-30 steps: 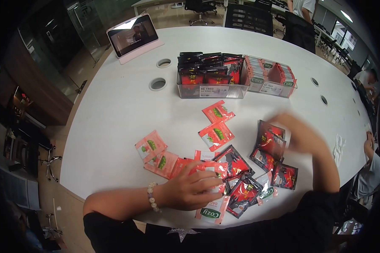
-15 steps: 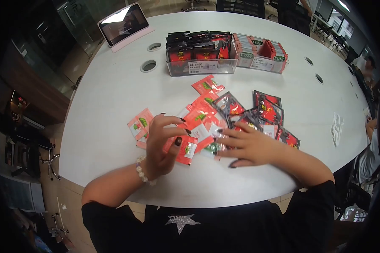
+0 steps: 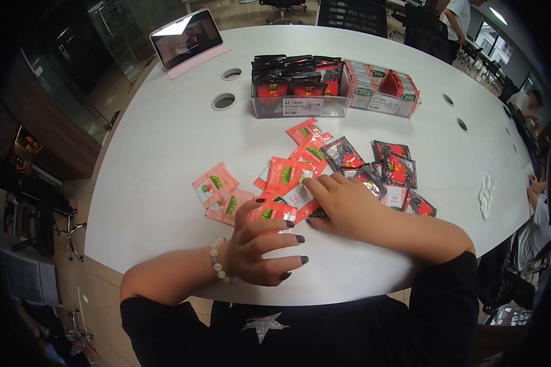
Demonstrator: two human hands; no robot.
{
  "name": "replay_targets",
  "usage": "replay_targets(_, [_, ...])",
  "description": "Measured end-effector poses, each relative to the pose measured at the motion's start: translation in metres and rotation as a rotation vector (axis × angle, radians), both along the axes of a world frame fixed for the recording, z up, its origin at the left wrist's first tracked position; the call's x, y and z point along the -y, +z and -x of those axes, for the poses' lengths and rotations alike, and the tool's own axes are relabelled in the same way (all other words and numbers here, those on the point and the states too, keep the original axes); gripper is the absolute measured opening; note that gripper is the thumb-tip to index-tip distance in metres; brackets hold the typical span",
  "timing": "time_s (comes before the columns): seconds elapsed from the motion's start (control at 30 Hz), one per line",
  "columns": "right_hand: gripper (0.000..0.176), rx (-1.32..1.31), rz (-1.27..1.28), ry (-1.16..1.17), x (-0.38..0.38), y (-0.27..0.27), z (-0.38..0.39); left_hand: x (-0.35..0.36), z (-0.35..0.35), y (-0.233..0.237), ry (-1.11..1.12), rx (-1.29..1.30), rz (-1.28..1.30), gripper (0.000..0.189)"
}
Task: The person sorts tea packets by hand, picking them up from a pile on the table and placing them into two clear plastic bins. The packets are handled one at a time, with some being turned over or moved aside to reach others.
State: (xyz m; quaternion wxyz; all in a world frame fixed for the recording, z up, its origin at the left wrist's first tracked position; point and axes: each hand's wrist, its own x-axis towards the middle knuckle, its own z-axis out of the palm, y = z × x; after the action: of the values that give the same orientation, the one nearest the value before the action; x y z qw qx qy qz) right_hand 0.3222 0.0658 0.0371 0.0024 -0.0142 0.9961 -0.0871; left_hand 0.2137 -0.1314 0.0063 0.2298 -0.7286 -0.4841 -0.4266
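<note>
Head cam feed, here's what I've got: the left hand [image 3: 260, 248] lies flat with fingers spread and pointing right. Its thumb side rests on a red sachet [image 3: 274, 211] just ahead of it, with nothing pinched as far as I can see. The right hand [image 3: 344, 205] is palm down, fingers curled over the loose pile [image 3: 291, 171], and I can't tell if it's gripping anything underneath. That red sachet sits between the two hands, long axis roughly left-right, nearer the left one. Dark sachets [image 3: 399, 169] lie off to the right and pink sachets [image 3: 215, 182] to the left. Two clear bins [image 3: 266, 111] stand at the far side of the white surface [image 3: 165, 153].
</note>
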Motion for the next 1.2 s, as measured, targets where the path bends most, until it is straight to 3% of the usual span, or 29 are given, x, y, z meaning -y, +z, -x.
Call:
replay_targets(0.13, [0.055,0.021,0.283,-0.036,-0.016,0.021,0.005,-0.003,0.003,-0.002,-0.014,0.056,0.008,0.018])
replay_targets(0.23, [0.051,0.187,0.592,-0.220,-0.029,0.047,0.011,-0.003,0.006,0.001,-0.036,0.098,0.075,0.018])
replay_targets(0.27, [0.037,0.051,0.547,-0.155,-0.039,0.041,0.011,-0.003,0.006,0.002,-0.035,0.105,0.090,0.019])
replay_targets(0.37, [0.024,-0.264,0.869,-0.110,-0.048,0.047,0.007,-0.004,0.012,-0.001,0.016,0.218,0.153,0.022])
replay_targets(0.4, [0.019,-0.284,1.144,-0.075,-0.046,0.047,0.006,-0.005,0.013,-0.001,0.042,0.270,0.178,0.025])
replay_targets(0.5, [0.019,-0.263,1.481,-0.012,-0.028,0.039,-0.001,-0.013,0.010,0.000,0.148,0.437,0.227,0.034])
replay_targets(0.53, [0.019,-0.150,1.648,0.004,-0.017,0.034,-0.006,-0.014,0.010,0.000,0.192,0.382,0.246,0.037])
replay_targets(0.63, [0.016,-0.224,1.374,0.186,0.011,0.001,-0.008,-0.010,0.007,0.005,0.161,0.267,0.367,0.031])
replay_targets(0.73, [0.021,-0.082,0.874,0.244,0.008,0.020,-0.011,-0.009,0.004,0.010,0.206,0.177,0.398,0.022])
replay_targets(0.83, [0.030,-0.367,0.530,0.349,0.001,0.050,-0.013,-0.013,0.001,0.011,0.220,0.086,0.462,0.017])
replay_targets(0.97, [0.028,-0.201,0.138,0.467,-0.002,0.047,-0.018,-0.013,0.001,0.004,0.153,0.055,0.475,0.025])
replay_targets(1.07, [0.027,-0.313,0.080,0.212,-0.032,0.083,-0.016,-0.014,0.005,0.002,0.147,0.162,0.463,0.034])
replay_targets(1.1, [0.028,-0.363,0.195,0.031,-0.059,0.088,-0.007,-0.015,0.007,0.002,0.141,0.208,0.452,0.038])
replay_targets(1.13, [0.030,-0.701,0.160,0.068,-0.098,0.089,0.007,-0.017,0.008,0.002,0.136,0.253,0.441,0.042])
replay_targets(1.17, [0.027,-0.713,-0.054,-0.204,-0.127,0.105,0.013,-0.017,0.009,0.002,0.136,0.246,0.441,0.044])
replay_targets(1.2, [0.024,-0.656,0.048,-0.433,-0.150,0.119,0.021,-0.017,0.009,0.000,0.138,0.237,0.440,0.045])
